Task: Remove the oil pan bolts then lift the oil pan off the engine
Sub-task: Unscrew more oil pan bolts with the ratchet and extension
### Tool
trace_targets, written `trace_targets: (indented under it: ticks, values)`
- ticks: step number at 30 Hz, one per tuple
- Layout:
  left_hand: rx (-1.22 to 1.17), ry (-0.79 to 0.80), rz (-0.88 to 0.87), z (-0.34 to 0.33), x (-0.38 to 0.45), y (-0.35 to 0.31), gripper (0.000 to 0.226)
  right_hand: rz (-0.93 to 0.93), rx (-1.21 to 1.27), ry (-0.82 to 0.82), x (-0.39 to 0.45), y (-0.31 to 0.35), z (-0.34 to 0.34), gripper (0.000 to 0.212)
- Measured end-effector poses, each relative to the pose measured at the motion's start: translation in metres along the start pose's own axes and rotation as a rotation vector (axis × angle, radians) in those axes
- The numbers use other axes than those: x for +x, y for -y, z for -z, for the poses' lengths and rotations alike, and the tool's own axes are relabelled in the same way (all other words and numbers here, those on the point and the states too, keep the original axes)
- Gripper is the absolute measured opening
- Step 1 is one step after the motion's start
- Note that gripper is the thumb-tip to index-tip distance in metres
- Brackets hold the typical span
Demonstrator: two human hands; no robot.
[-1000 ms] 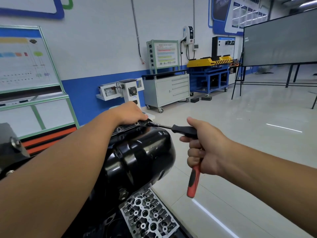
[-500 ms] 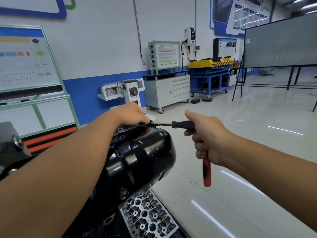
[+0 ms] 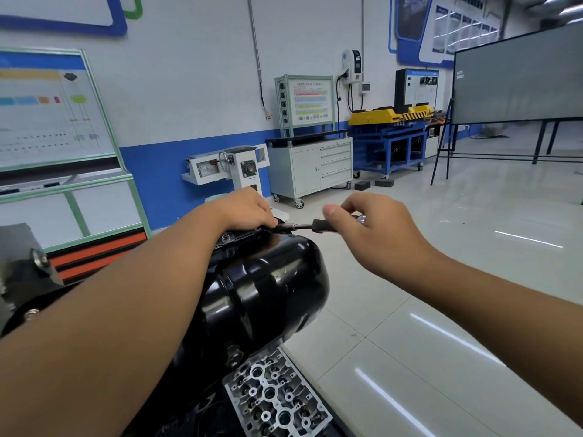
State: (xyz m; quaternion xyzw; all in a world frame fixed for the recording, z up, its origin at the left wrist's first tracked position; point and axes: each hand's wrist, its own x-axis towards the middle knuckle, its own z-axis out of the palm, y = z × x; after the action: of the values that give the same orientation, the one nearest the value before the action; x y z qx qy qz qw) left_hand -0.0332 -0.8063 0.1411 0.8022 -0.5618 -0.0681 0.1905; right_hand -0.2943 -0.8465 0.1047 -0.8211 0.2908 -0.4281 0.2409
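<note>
A glossy black oil pan [image 3: 268,285] bulges from the engine at centre. My left hand [image 3: 249,208] rests over the pan's far top edge, fingers curled down around the socket end of a ratchet wrench [image 3: 303,227]. My right hand [image 3: 375,230] grips the wrench's black head and handle, thumb stretched along it; the red handle is hidden behind the hand. One bolt head [image 3: 225,238] shows on the pan flange just under my left wrist. The bolt under the socket is hidden.
A bare aluminium cylinder head [image 3: 277,398] sits below the pan. A grey tool cabinet [image 3: 312,165], a small white machine stand [image 3: 233,168] and a blue bench [image 3: 391,143] line the far wall. A dark board on legs [image 3: 517,77] stands to the right over open tiled floor.
My right hand has swung the wrench handle upward and away from me; the red handle that hung below the hand is now out of sight. My left hand stays on the socket.
</note>
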Motion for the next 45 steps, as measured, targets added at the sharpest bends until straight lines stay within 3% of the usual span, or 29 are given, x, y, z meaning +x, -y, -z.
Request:
trace_targets:
  ticks: [3,7,9,11,13,16,18,21,23,25,29,31,36,40,43,45]
  values:
    - [-0.016,0.006,0.005,0.000,0.000,0.001,0.016,0.054,-0.028,0.017,-0.002,-0.004,0.000,0.020]
    - [-0.023,0.001,0.009,0.000,-0.001,0.001,0.016,0.477,-0.419,0.130,-0.006,-0.007,0.012,0.017]
    - [-0.032,0.007,0.013,0.000,-0.002,0.001,0.014,0.574,-0.498,0.166,-0.007,-0.008,0.015,0.020]
    - [-0.028,0.007,0.012,0.000,-0.003,0.000,0.014,0.477,-0.419,0.157,-0.011,-0.010,0.010,0.025]
    - [-0.016,-0.004,0.010,0.000,-0.004,0.000,0.017,0.213,-0.179,0.109,-0.011,-0.008,0.003,0.030]
    - [-0.004,-0.001,0.000,0.000,-0.003,0.000,0.026,-0.014,0.016,0.050,-0.006,-0.008,-0.002,0.021]
    - [-0.001,-0.014,-0.023,0.000,-0.003,-0.001,0.030,-0.021,0.032,0.042,-0.005,-0.005,-0.002,0.009]
    - [-0.034,-0.072,-0.066,-0.001,-0.001,-0.003,0.015,-0.014,0.070,0.066,-0.001,-0.001,-0.001,0.025]
    - [-0.063,-0.086,-0.092,-0.002,-0.001,-0.004,0.011,0.063,-0.043,0.082,-0.001,0.002,0.000,0.033]
    - [-0.071,-0.066,-0.117,-0.002,0.000,-0.005,0.008,0.087,-0.110,0.081,-0.001,0.004,-0.003,0.030]
    - [-0.040,-0.021,-0.147,-0.002,0.001,-0.004,0.011,-0.007,0.027,0.029,-0.001,0.006,-0.007,0.028]
    - [-0.024,-0.018,-0.153,-0.003,0.001,-0.004,0.014,0.041,-0.014,0.010,-0.003,0.006,-0.006,0.015]
    - [0.119,0.002,-0.176,-0.003,0.001,-0.007,0.030,0.279,-0.249,0.097,-0.005,0.007,0.002,0.038]
    - [0.189,-0.009,-0.205,-0.004,0.000,-0.010,0.030,0.147,-0.138,0.051,-0.008,0.009,-0.004,0.038]
    - [0.191,-0.017,-0.212,-0.003,-0.001,-0.011,0.029,0.115,-0.063,-0.012,-0.008,0.003,-0.009,0.022]
    - [0.179,-0.013,-0.213,-0.004,-0.002,-0.011,0.028,0.125,-0.042,-0.018,-0.010,0.001,-0.010,0.033]
